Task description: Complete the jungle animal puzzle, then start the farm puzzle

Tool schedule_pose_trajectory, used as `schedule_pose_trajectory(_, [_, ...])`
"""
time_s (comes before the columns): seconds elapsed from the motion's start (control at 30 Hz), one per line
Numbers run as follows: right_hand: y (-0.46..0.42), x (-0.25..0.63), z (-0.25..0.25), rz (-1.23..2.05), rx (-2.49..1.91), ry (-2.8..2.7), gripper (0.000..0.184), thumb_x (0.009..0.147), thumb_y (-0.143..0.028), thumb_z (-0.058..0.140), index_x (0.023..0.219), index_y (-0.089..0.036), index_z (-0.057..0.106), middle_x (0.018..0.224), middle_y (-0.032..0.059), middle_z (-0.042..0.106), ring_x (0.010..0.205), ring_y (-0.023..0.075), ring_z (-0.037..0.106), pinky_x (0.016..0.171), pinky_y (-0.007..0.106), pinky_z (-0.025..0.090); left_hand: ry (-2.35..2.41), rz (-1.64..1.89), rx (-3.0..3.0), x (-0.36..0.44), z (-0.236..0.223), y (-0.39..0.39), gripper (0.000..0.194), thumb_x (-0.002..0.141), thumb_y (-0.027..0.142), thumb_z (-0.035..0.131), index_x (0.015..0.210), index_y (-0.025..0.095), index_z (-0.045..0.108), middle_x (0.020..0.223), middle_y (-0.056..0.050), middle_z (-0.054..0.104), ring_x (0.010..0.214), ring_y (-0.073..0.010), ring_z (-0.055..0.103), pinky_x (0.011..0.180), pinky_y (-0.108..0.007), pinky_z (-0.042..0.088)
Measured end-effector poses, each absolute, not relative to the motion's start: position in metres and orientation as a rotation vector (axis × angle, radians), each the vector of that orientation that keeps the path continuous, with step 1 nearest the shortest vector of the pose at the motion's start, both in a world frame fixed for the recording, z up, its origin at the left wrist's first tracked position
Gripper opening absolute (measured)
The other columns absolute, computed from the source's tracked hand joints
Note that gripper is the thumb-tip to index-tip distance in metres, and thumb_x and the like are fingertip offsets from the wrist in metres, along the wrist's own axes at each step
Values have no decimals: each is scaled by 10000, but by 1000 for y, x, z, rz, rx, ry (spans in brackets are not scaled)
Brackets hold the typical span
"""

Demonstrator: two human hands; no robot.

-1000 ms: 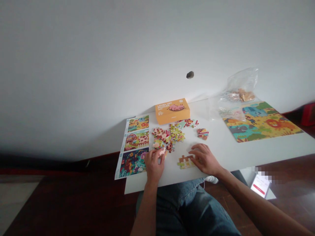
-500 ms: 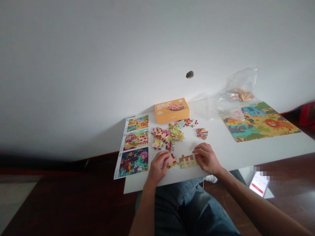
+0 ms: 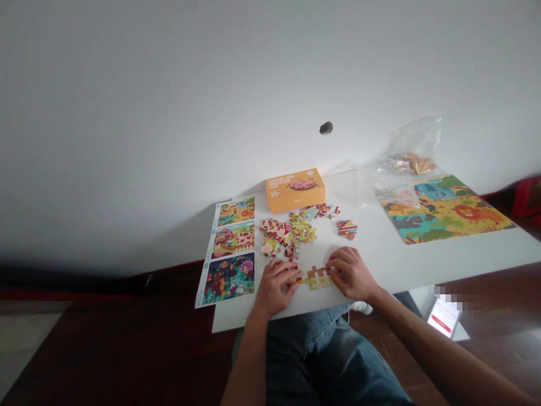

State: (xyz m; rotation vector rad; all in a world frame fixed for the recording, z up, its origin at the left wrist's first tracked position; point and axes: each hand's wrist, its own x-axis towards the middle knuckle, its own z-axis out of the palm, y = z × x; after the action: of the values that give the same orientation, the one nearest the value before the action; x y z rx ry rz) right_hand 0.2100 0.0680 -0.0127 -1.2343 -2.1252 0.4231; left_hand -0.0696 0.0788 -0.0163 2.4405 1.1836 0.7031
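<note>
My left hand [image 3: 276,286] is closed over a pink and brown puzzle piece [image 3: 298,278] near the table's front edge, its fingers hiding much of it. Just right of that piece lies a joined strip of puzzle pieces [image 3: 316,278] with a white fence on green and brown. The fingers of my right hand [image 3: 350,273] are bent down onto the strip's right end and cover it. Beyond my hands is a pile of loose puzzle pieces [image 3: 302,230], and a small group of pieces [image 3: 347,228] lies apart to its right.
An orange puzzle box [image 3: 296,192] stands against the wall. A picture sheet [image 3: 230,254] lies at the left. At the right are an assembled animal puzzle [image 3: 448,211] and a clear plastic bag [image 3: 412,149] holding pieces. A phone [image 3: 443,316] is below the table edge.
My left hand has come further over the pink and brown piece, covering more of it. My right hand has shifted slightly left along the fence strip. The other things have stayed put.
</note>
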Motion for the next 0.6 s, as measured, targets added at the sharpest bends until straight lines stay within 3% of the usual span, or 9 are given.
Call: schedule_pose_trajectory(0.6, [66,209,-14,278,-1287,-2104,129,897,-228,545,916,-221,673,927,69,682,896,223,572,896,438,372,1248,800,2563,-72,-23,82,340,858,119,518,1113,254,698,1230,-55,641,1154,-278,497,1012,-505,437])
